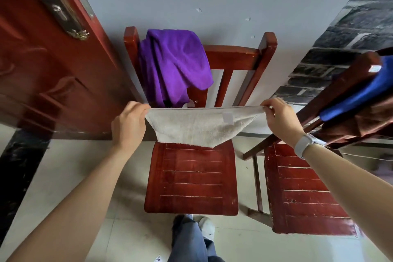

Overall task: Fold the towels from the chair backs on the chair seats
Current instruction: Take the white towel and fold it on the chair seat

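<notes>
A cream towel (197,127) hangs stretched in the air above the back of the middle chair's red wooden seat (191,178). My left hand (127,125) pinches its left top corner and my right hand (280,119) pinches its right top corner. The towel's lower edge droops to just above the seat. A purple towel (174,66) is draped over the left part of this chair's back (231,53). On the right chair's back lie a blue towel (359,93) and a brown towel (361,121).
A second red chair's seat (302,191) stands close to the right. A red door (42,66) with a metal handle stands at the left. A grey wall runs behind the chairs. My legs and shoes (191,238) stand on the pale tiles before the middle chair.
</notes>
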Tool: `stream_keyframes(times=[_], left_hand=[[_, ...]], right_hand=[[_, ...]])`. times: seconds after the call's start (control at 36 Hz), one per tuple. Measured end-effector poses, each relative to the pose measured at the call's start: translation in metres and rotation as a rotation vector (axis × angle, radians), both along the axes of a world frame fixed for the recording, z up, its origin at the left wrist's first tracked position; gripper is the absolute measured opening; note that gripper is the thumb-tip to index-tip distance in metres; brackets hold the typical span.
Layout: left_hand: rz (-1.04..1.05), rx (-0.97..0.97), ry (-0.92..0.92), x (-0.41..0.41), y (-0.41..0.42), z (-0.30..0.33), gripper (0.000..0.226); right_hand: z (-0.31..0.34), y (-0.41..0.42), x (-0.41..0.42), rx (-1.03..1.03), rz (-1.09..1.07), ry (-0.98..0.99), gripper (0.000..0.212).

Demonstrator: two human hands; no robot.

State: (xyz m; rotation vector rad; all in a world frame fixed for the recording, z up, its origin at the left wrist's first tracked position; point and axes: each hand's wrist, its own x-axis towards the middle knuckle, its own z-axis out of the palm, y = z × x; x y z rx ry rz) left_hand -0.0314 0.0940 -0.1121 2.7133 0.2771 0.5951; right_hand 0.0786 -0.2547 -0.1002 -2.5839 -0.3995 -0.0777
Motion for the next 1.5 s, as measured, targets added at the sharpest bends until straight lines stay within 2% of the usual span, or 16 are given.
stream_keyframes(times=[0.25, 0.33, 0.44, 0.56, 0.64, 0.72, 0.86, 0.94, 1.06, 1.11, 1.17, 1.25, 1.33, 1.5], left_hand=[[-0.008, -0.031, -0.037, -0.035, 0.003, -0.021, 0.016], [0.013, -0.077, -0.01, -0.054, -0.004, -0.037, 0.017], [-0.062, -0.067, 0.073, -0.095, -0.013, -0.069, 0.014], [-0.096, -0.087, 0.289, -0.145, -0.022, -0.112, 0.011], [-0.127, -0.162, 0.549, -0.176, -0.029, -0.143, 0.009], [-0.114, -0.195, 0.822, -0.193, -0.033, -0.172, 0.015], [-0.132, -0.202, 1.014, -0.204, -0.037, -0.208, 0.023], [-0.085, -0.287, 1.098, -0.202, -0.038, -0.226, 0.022], [0.121, -0.584, 1.022, -0.191, -0.032, -0.239, 0.014], [0.2, -0.747, 0.907, -0.18, -0.028, -0.24, 0.012], [0.209, -0.815, 0.804, -0.168, -0.025, -0.236, 0.011], [0.182, -0.757, 0.73, -0.15, -0.025, -0.23, 0.01], [0.179, -0.697, 0.626, -0.132, -0.025, -0.222, 0.016], [0.151, -0.51, 0.359, -0.091, -0.019, -0.188, 0.013]], right_hand=[[-0.011, 0.0, -0.035, 0.089, -0.019, -0.026, 0.014], [-0.029, -0.005, -0.059, 0.114, -0.033, 0.002, 0.013], [-0.068, -0.02, -0.103, 0.083, -0.036, 0.069, 0.011], [-0.119, -0.04, -0.155, -0.026, -0.022, 0.272, 0.01], [-0.157, -0.055, -0.186, -0.152, 0.007, 0.539, 0.013], [-0.185, -0.06, -0.208, -0.263, 0.042, 0.702, 0.017], [-0.219, -0.052, -0.226, -0.318, 0.022, 0.856, 0.019], [-0.236, -0.049, -0.228, -0.321, 0.022, 0.897, 0.02], [-0.248, -0.04, -0.212, -0.174, -0.175, 0.878, 0.016], [-0.25, -0.034, -0.196, -0.059, -0.318, 0.88, 0.015], [-0.247, -0.027, -0.18, 0.073, -0.377, 0.873, 0.015], [-0.237, -0.017, -0.16, 0.196, -0.389, 0.763, 0.015], [-0.227, -0.008, -0.141, 0.217, -0.401, 0.639, 0.017], [-0.197, 0.003, -0.104, 0.244, -0.399, 0.445, 0.021]])
